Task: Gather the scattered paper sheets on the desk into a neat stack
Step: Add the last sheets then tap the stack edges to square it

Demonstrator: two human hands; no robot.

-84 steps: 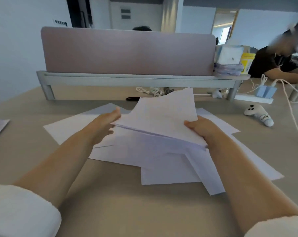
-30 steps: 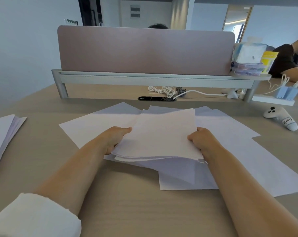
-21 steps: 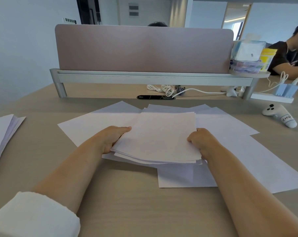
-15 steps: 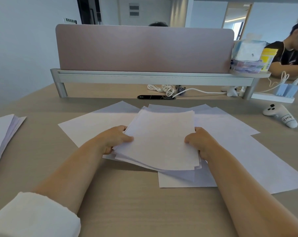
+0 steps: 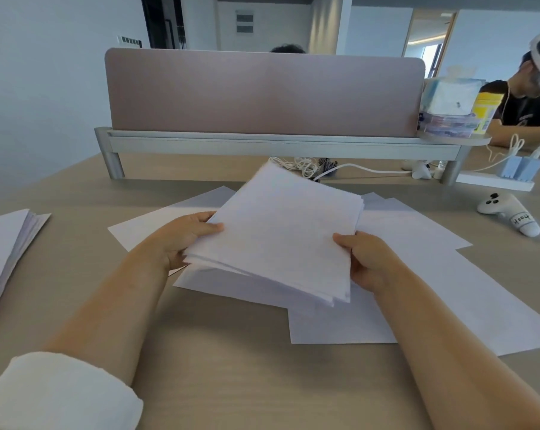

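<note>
Both hands, left hand (image 5: pixel 182 240) and right hand (image 5: pixel 366 259), fingers closed on the paper bundle (image 5: pixel 281 231), tilted above loose sheets (image 5: pixel 433 274)

The bundle of sheets (image 5: pixel 281 234), lying nearly flat on the loose sheets (image 5: pixel 442 274) 0.5 s earlier, was lifted and turned clockwise between both hands.

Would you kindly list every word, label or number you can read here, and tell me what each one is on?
"Hooh", or close to it: handwritten on a label on the white controller; the letters are uncertain.
Yellow container on the shelf: print too blurred to read.
Tissue box and the clear box under it: markings too small to read.
Held paper stack: no text visible.
</note>
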